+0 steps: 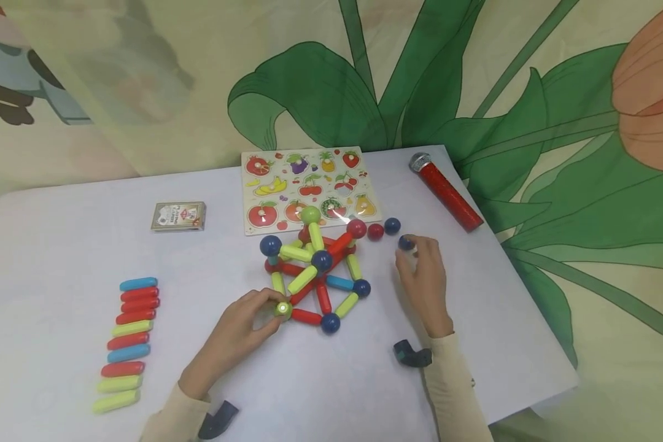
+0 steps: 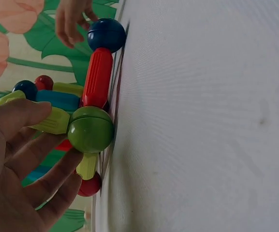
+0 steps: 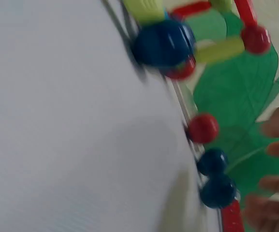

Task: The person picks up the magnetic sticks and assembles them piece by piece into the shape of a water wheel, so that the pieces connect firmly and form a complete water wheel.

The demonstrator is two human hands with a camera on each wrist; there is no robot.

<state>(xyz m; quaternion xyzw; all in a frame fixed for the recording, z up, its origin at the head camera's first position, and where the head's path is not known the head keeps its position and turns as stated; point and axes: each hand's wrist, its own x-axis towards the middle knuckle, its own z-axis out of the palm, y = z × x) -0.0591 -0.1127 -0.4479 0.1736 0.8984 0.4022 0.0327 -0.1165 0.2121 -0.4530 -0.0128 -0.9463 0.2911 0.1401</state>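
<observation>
My left hand (image 1: 237,325) pinches an upright yellow-green rod (image 2: 54,121) between thumb and index finger. The rod's lower end meets a green ball (image 2: 91,129) at the near-left corner of a magnetic rod-and-ball structure (image 1: 323,298). Red, yellow-green and blue rods join its balls, and a blue ball (image 1: 321,261) sits high up. To the right, my right hand (image 1: 426,285) reaches with parted fingers to a loose blue ball (image 1: 406,243); contact is unclear. Another blue ball (image 1: 392,226) and a red ball (image 1: 375,231) lie close by.
Loose rods (image 1: 129,337) form a column at the left. Behind the structure lies a fruit puzzle board (image 1: 248,184); a playing-card box (image 1: 178,217) is left of it. A red microphone (image 1: 450,193) lies at the back right, near the table's edge.
</observation>
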